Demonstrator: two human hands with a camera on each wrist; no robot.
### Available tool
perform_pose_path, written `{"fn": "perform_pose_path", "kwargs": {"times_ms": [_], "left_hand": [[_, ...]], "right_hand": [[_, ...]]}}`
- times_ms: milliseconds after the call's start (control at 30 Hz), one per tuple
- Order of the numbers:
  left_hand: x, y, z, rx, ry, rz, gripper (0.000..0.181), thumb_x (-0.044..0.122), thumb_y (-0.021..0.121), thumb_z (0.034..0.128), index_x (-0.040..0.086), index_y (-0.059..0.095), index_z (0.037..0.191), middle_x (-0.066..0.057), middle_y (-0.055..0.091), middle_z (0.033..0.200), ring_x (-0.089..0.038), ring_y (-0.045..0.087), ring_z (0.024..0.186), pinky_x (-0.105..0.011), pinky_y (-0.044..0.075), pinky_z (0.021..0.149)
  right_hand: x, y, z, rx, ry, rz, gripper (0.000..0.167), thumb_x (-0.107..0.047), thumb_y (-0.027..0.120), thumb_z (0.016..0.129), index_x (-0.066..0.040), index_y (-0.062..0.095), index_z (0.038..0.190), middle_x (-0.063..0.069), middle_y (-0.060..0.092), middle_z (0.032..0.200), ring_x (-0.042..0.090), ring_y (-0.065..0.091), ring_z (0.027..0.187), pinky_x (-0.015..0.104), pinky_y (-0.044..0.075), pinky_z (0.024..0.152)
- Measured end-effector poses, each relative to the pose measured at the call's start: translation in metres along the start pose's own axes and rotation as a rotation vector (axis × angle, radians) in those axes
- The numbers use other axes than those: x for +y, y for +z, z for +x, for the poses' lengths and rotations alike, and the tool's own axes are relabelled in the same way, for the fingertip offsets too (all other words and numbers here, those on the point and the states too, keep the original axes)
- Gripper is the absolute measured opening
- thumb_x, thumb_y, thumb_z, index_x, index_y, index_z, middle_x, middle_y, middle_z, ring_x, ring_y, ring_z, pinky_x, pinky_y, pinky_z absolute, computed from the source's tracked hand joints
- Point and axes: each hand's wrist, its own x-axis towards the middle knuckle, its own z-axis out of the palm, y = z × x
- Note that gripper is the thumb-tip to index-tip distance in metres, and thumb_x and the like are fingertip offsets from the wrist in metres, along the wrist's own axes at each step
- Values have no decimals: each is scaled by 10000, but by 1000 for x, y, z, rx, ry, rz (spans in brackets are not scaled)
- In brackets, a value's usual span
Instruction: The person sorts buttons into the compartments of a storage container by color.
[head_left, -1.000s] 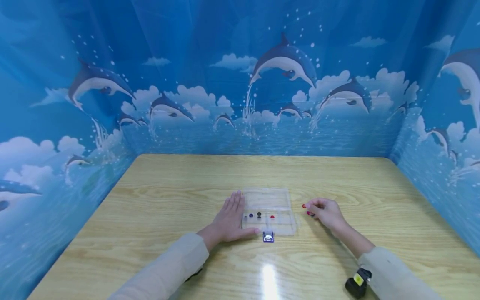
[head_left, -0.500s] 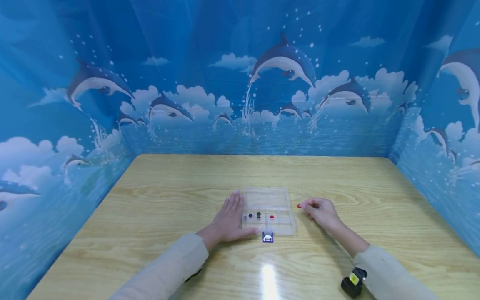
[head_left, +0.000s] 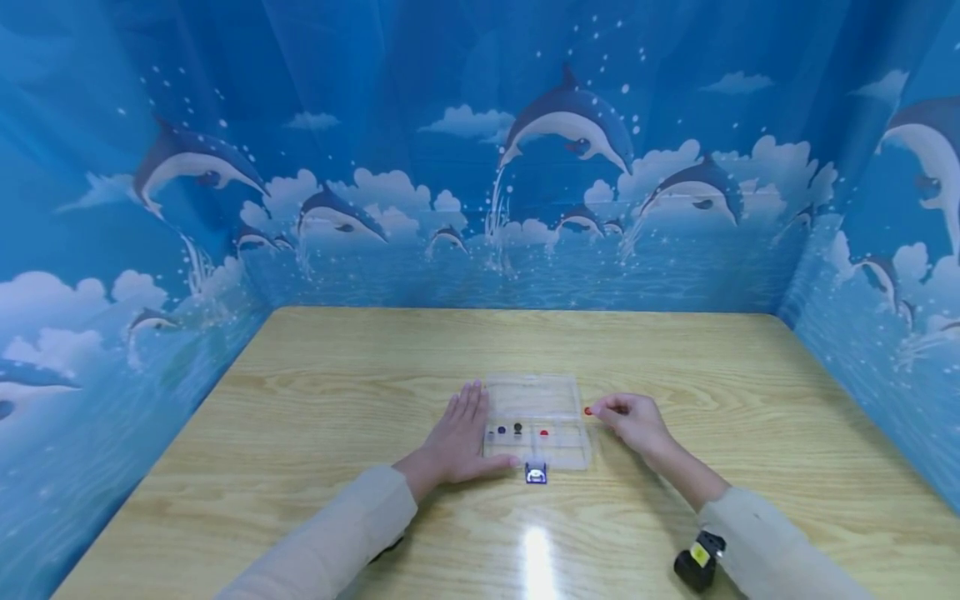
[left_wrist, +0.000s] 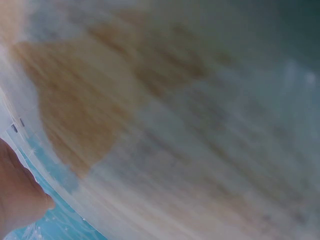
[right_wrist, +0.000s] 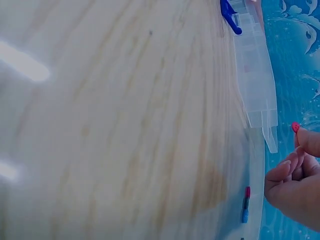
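Note:
A clear plastic compartment box (head_left: 532, 392) lies with its lid folded back. Small dark buttons (head_left: 517, 428) and a red button (head_left: 544, 433) sit in its back compartments. My left hand (head_left: 465, 437) rests flat along the box's left side, fingers straight, thumb at its front edge. Beside the right edge, my right hand (head_left: 633, 421) pinches a red button (right_wrist: 295, 127) between thumb and index finger; the other fingers are curled. In the right wrist view, a few small red, dark and blue pieces (right_wrist: 246, 205) lie on the table near this hand.
A blue latch (head_left: 536, 473) sticks out at the box's front. The wooden table (head_left: 337, 367) is bordered by a dolphin-print curtain (head_left: 480, 208). A black device with a yellow label (head_left: 697, 562) is at the right wrist. The left wrist view is mostly blurred table surface.
My right hand has moved left with the red button, up to the box's right edge. The pieces once visible beneath it no longer show in the head view. The left hand stays put.

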Motion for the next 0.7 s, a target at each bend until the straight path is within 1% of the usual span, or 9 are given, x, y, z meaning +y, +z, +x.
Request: {"fn": "perform_pose_path", "kwargs": {"times_ms": [67,133,233,500,700], "left_hand": [[0,0,0,0,-1,2,1066,717,425,818,-35,49,1472,-213,-26,1551,-342,-8,1442,-441,80,1184],[0,0,0,-1,-1,3,1065,716,426,818,-36,48,1472,-215,-27,1551,-342,-10,1441,-441,80,1184],[0,-1,0,-4,-1,6,1064,713,427,820,-37,47,1472,-217,-29,1550,-343,-12,1441,-441,78,1184],[2,-2,-1,-8,-4,3,1063,714,425,820,-38,51,1471,-215,-27,1550,-341,-11,1441,-439,75,1185],[3,-3,-1,-13,-11,11,1066,719,423,818,-37,51,1472,-213,-27,1551,-334,-18,1441,-431,74,1186]], "right_hand": [[-1,1,0,-2,-8,-10,200,-98,575,894,66,654,976,29,634,795,77,481,690,184,426,570],[-2,3,0,-1,-14,-17,193,-94,578,890,60,658,973,84,674,882,84,510,751,185,441,611],[-4,6,1,-11,-10,-14,191,-101,588,887,52,663,973,140,685,968,87,534,794,192,452,651],[-9,11,3,-20,-20,-2,182,-95,596,877,50,675,955,118,692,941,73,538,790,192,456,681],[-16,17,3,-34,-27,-3,177,-103,621,867,49,677,940,104,689,913,81,544,776,195,457,676]]}}
